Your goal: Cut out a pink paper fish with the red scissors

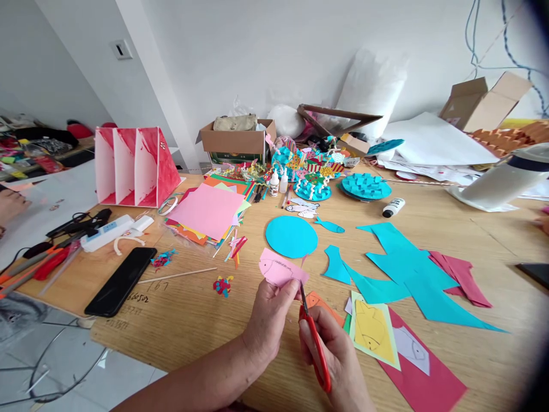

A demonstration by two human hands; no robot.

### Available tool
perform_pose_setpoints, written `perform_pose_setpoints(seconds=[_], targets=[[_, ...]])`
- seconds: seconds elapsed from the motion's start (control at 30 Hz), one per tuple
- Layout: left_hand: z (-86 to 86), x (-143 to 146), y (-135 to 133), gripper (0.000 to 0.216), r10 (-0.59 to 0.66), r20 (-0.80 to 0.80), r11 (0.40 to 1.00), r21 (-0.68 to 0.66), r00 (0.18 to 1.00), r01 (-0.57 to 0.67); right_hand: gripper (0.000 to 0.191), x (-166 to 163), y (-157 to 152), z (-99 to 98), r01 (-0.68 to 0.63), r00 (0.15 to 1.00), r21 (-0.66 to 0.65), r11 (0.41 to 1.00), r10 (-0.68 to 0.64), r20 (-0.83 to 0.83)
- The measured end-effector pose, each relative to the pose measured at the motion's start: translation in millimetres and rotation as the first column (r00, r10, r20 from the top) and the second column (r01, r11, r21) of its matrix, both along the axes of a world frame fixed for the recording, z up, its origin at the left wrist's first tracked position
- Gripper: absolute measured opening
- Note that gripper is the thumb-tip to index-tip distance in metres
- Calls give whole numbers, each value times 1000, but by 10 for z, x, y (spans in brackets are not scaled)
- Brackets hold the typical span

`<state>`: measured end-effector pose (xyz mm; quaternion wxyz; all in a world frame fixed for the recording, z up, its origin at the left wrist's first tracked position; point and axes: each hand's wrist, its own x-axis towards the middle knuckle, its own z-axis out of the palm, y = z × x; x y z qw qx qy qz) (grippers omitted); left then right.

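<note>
My left hand (274, 309) pinches a piece of pink paper (277, 270) with a fish outline drawn on it. In my right hand (332, 343) is a pair of red-handled scissors (316, 346), its blades at the right end of the pink paper. Just beyond lie a blue paper circle (291, 236) and a small blue paper fish (329, 225). To the right of my right hand, a yellow paper (374, 327) with a drawn fish rests on pale green paper, beside a lilac paper fish (412, 350) on a dark red sheet (433, 389).
Blue paper offcuts (412, 266) spread to the right. A black phone (120, 281) lies left, near a power strip (107, 232). Behind are a stack of coloured paper (210, 209), glue bottles (274, 184), finished fish decorations (315, 166) and a red-and-white divided stand (135, 166).
</note>
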<state>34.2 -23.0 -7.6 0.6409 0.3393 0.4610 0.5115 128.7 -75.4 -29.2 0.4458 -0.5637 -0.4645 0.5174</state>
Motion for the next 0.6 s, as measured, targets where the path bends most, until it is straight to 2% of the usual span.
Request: perform_pose_setpoints(seconds=[0.27,0.5,0.6], targets=[[40,1,5,15,47,-3,999,-28,999,-47,43,-14,19,11,13,999,-64,998,-16,-40],[71,-1,15,13,34,1,999,-1,999,-34,40,3,-5,-17,7,1000,-14,1000,-7,6],[69,-7,25,12,25,-21,1000,8,999,-25,40,1,-1,-13,-19,1000,-34,999,19,-2]])
